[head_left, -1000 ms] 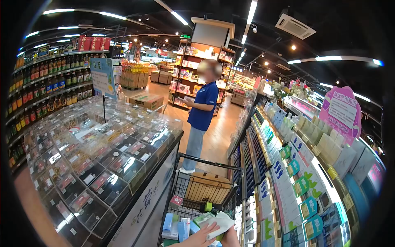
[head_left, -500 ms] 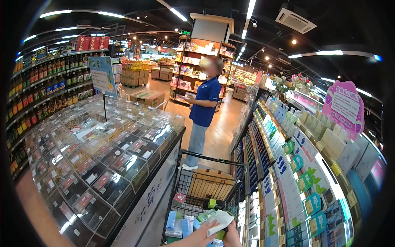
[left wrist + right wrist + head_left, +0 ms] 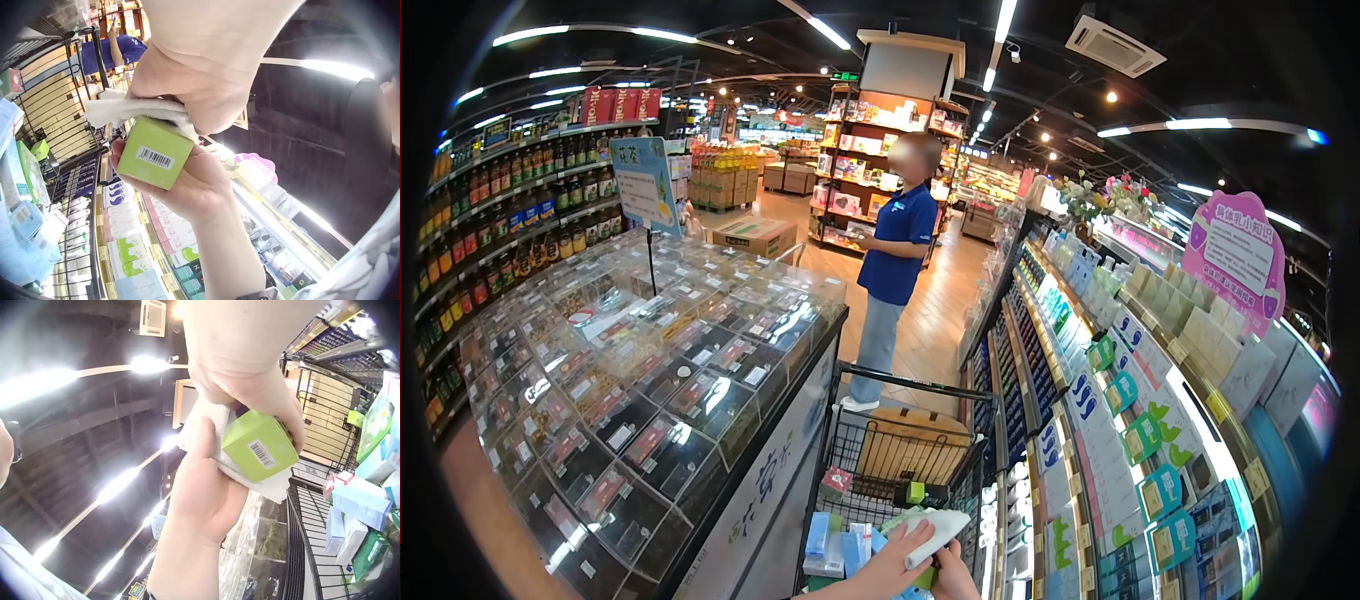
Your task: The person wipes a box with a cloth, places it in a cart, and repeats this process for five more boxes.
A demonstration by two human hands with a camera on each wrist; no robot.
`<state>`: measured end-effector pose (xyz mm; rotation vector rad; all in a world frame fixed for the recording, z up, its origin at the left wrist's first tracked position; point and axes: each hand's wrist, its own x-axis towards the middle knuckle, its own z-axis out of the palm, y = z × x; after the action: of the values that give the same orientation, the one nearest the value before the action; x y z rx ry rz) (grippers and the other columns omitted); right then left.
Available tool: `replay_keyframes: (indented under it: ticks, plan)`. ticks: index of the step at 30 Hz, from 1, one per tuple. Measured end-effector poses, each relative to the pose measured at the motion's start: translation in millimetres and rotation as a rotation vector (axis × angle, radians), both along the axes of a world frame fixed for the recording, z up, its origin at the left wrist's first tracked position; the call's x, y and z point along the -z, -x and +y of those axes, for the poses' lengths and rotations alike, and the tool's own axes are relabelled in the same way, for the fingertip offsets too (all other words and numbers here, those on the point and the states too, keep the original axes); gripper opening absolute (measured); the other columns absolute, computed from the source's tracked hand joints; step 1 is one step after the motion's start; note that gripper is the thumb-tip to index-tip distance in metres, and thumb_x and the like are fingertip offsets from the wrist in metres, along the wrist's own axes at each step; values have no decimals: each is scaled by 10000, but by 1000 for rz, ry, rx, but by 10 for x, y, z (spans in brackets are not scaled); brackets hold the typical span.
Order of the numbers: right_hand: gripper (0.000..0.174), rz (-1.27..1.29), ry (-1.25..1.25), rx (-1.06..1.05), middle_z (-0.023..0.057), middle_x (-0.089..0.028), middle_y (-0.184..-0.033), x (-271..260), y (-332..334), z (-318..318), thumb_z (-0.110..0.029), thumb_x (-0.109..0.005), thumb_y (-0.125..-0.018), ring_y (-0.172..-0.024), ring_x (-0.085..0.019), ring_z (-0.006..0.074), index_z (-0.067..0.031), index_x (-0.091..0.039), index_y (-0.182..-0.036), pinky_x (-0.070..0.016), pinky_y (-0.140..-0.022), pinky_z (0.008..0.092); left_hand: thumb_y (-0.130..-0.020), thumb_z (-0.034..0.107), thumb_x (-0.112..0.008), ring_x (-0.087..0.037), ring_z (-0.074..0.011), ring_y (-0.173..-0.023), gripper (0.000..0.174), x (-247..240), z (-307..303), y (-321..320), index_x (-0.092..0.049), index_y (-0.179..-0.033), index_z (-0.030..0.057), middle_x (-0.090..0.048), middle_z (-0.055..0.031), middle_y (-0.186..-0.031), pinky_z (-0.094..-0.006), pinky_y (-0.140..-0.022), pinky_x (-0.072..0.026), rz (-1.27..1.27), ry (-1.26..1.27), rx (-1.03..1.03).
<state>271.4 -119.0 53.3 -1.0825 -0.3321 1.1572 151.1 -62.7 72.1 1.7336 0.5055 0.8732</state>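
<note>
In the head view my left hand (image 3: 887, 565) holds a white cloth (image 3: 940, 535) above the cart. My right hand (image 3: 953, 577) is close beside it, under the cloth's edge. Both wrist views show a lime-green box (image 3: 155, 154) with a barcode label on its end. My right hand (image 3: 265, 394) grips this box from the side in the right wrist view. The cloth (image 3: 197, 428) lies along the box between it and my left hand (image 3: 209, 494), whose thumb presses the cloth.
Several boxes (image 3: 818, 535) and a small green box (image 3: 915, 492) lie in the black wire shopping cart (image 3: 900, 455). A counter of clear-lidded bins (image 3: 650, 400) borders it on the left, product shelves (image 3: 1090, 450) on the right. A person in a blue shirt (image 3: 897, 245) stands ahead.
My left hand was spread over the cloth; its fingers now wrap closer along it. The cloth has shifted slightly over the cart. The person ahead stays in nearly the same place.
</note>
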Motion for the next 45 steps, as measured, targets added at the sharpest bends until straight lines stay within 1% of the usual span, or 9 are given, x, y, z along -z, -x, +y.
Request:
replay_keyframes:
  ticks: [10,13,16,19,31,35,40,41,45]
  plan:
    - [305,293,-64,125,113,-623,-954,56,-360,-44,-268,-485,-906,-840,-617,237,-36,-538,-1098,-517,-719,357,-902,187,-492,-330,-307,-1279,406,-173,-54,229,-451,-1281,48,-416,-153,-1343,-391,-1047,-285,115,-59,284]
    - [319,175,123,48,118,-620,-946,33,-474,-50,-295,-534,-871,-826,-614,256,-45,-555,-1067,-523,-686,387,-933,236,-451,-516,-254,-1119,354,-163,55,379,-500,-1227,45,-541,-130,-1206,-361,-925,-432,197,443,465]
    - [356,194,161,58,125,-620,-928,-14,-451,-72,-337,-563,-844,-808,-612,276,-54,-561,-1061,-523,-680,426,-940,396,-408,-612,-208,-727,465,-85,185,470,-520,-1175,10,-618,-109,-975,-300,-635,-504,-36,1025,49]
    - [299,298,213,-66,104,-626,-878,-25,-276,-48,-294,-550,-858,-792,-614,241,-58,-572,-1038,-520,-688,408,-947,337,-423,-483,-221,-1119,486,97,467,469,-378,-1312,19,-475,-127,-1251,-301,-909,-392,-1,1049,30]
    - [362,248,-28,110,126,-596,-1017,-56,-172,119,-272,-504,-899,-936,-587,233,-15,-473,-1152,-463,-850,378,-924,454,-413,-609,-205,-795,535,-362,-38,588,-492,-1203,4,-616,-107,-993,-311,-703,-504,386,698,217]
    - [271,60,-243,262,81,-581,-1043,-197,-190,128,-208,-479,-896,-969,-562,232,-59,-488,-1123,-443,-883,395,-937,454,-369,-591,-209,-937,543,10,79,618,-450,-1246,15,-598,-116,-1077,-338,-819,-487,354,813,345]
    - [319,-227,-323,193,70,-526,-1093,-171,67,165,-95,-439,-907,-1009,-523,194,-94,-390,-1222,-443,-874,368,-943,456,-317,-541,-245,-1071,554,259,169,514,-402,-1301,41,-543,-108,-1205,-379,-933,-431,-361,1511,435]
    - [470,-595,-209,79,103,-501,-1187,-153,85,53,-45,-555,-844,-1065,-505,201,-25,-375,-1278,-428,-893,310,-943,456,-317,-541,-245,-1071,554,315,173,495,-402,-1301,41,-543,-108,-1205,-379,-933,-431,-357,1513,439]
    - [629,-591,-252,-33,110,-425,-1262,-125,194,-15,51,-576,-801,-1123,-456,200,-24,-261,-1340,-409,-918,311,-937,445,-334,-513,-277,-1118,549,204,193,546,-395,-1312,48,-507,-130,-1258,-406,-978,-395,-541,1575,534]
